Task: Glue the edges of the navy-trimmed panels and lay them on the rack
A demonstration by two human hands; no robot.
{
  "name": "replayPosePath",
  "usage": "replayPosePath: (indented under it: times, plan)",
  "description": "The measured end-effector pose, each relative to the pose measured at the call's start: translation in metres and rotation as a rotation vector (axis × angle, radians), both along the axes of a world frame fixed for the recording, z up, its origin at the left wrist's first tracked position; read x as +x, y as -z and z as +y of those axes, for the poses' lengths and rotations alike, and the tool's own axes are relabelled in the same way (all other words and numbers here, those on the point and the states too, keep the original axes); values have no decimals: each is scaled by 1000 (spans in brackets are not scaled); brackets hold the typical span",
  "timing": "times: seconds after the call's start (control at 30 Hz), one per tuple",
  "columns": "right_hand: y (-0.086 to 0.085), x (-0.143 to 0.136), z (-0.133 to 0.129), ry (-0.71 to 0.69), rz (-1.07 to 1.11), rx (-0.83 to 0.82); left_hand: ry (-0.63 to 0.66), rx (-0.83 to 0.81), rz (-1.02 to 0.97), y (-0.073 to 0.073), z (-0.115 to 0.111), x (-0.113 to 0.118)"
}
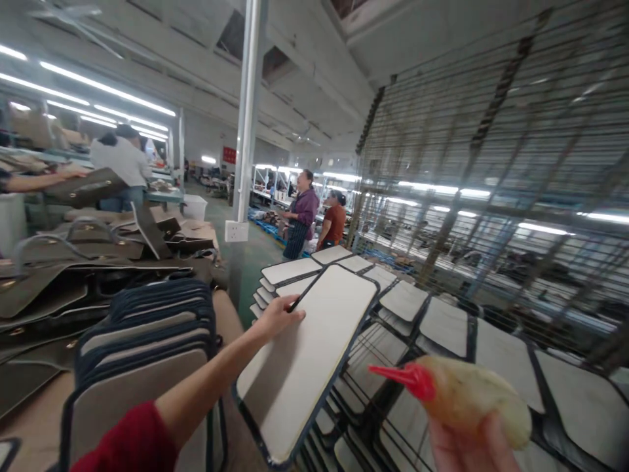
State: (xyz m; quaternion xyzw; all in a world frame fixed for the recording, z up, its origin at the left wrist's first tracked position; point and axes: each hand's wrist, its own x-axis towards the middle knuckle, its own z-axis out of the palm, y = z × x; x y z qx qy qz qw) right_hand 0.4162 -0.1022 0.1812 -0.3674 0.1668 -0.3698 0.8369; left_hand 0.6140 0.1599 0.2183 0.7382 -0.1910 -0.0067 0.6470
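My left hand (pixel 281 319) grips the left edge of a white panel with a dark border (pixel 322 341), tilted in front of me. A yellowish line runs along the panel's right edge. In my right hand (pixel 466 442) is a squeeze glue bottle (pixel 474 396), its red nozzle pointing left toward the panel. The bottle's body is soft and yellowish. Below and beyond the held panel, similar white panels (pixel 447 324) lie in rows on wire racks. To the left stands a stack of dark-edged panels (pixel 147 354).
Dark green bags with handles (pixel 98 249) are piled on the left table. A metal post with a socket box (pixel 236 231) rises ahead. Tall wire racks (pixel 466 151) lean at right. Two people (pixel 307 210) stand beyond; another person (pixel 120 164) and a co-worker's arm (pixel 44 178) are at left.
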Motion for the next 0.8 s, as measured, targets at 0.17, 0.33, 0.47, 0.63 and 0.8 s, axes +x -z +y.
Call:
replayPosePath:
  times: [0.17, 0.33, 0.47, 0.63, 0.8]
  plan:
    - [-51, 15, 0, 168, -218, -119, -8, 38, -59, 11, -6, -8]
    - [-32, 43, -10, 270, -223, -518, 51, 117, -78, 11, -22, -12]
    - [-11, 62, -25, 340, -187, -634, 67, 81, -70, 9, -24, -12]
    - [3, 76, -44, 341, -97, -710, 171, -25, 91, 3, -23, -21]
    - [24, 80, -44, 297, -36, -718, 318, -102, 262, 1, -24, -31]
